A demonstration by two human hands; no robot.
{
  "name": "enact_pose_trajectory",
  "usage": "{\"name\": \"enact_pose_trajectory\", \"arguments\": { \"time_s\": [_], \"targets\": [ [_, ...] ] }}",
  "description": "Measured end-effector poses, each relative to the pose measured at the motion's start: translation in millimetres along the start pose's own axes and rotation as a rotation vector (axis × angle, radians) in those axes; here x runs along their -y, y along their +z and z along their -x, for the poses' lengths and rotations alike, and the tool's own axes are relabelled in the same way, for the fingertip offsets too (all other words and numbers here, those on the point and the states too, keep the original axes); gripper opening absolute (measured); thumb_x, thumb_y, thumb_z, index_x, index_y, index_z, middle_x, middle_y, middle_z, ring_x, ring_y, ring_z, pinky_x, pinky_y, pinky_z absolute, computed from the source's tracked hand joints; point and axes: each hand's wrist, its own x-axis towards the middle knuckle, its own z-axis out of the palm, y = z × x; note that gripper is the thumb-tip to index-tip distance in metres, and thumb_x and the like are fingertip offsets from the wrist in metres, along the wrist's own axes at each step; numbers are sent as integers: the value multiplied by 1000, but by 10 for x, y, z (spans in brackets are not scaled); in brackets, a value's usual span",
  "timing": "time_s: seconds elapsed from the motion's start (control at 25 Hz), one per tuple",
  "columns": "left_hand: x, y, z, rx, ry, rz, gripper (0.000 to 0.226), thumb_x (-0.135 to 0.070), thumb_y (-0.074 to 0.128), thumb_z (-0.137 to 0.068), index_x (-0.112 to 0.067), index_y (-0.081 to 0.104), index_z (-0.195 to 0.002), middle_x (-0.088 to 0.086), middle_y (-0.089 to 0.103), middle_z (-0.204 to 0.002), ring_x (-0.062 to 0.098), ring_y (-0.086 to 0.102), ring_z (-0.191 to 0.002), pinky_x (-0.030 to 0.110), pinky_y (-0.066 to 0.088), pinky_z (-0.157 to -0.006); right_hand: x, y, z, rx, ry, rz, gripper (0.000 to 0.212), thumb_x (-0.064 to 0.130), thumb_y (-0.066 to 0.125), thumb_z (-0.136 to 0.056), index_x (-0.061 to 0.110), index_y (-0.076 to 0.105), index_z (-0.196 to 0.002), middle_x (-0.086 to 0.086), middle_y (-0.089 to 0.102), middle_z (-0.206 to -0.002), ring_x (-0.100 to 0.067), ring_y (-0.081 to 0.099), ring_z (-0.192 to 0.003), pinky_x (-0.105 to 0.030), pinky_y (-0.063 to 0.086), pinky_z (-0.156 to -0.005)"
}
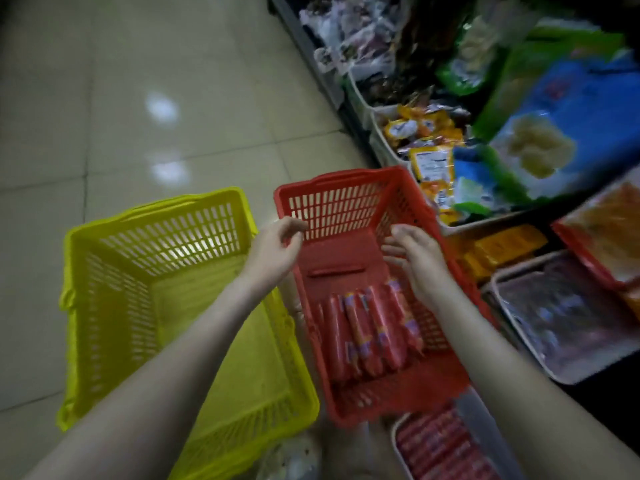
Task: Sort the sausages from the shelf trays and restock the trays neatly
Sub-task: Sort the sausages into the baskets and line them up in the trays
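Observation:
A red basket (346, 178) stands on the floor with several red sausages (372, 327) lying side by side in its near half and one single sausage (336, 271) crosswise farther in. Beside it on the left stands a yellow basket (104, 341) with nothing in it. My left hand (277, 247) hovers over the red basket's left rim, fingers loosely curled, holding nothing. My right hand (415, 258) hangs over the red basket's right side, fingers relaxed and holding nothing. A white shelf tray (396, 431) at the bottom holds more red sausages (440, 448).
Shelves on the right carry a white tray of dark packs (568, 313), orange packs (502, 247), a red tray (581, 258), and bins of yellow (426, 133) and blue-green bags (554, 126). Tiled floor (138, 98) lies to the left.

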Motion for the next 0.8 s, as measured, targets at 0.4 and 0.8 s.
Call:
{"name": "enact_pose_trajectory", "arguments": {
  "time_s": [0.4,0.8],
  "targets": [
    [962,503,-278,27,382,-606,26,-32,50,-85,-20,70,-99,-4,65,-112,20,47,-125,36,31,-99,-2094,623,-1765,436,-262,1708,39,13,41,-95,13,41,-133,-8,48,-134,-28,42,-125,-39,36,-101],
    [866,558,-262,-32,330,-717,26,-33,52,-84,-18,71,-93,1,67,-101,28,52,-118,40,32,-96,-1484,320,-1390,212,-336,1212,38,17,51,-91,6,44,-127,-18,52,-122,-37,52,-112,-45,44,-87]
  ]
}}
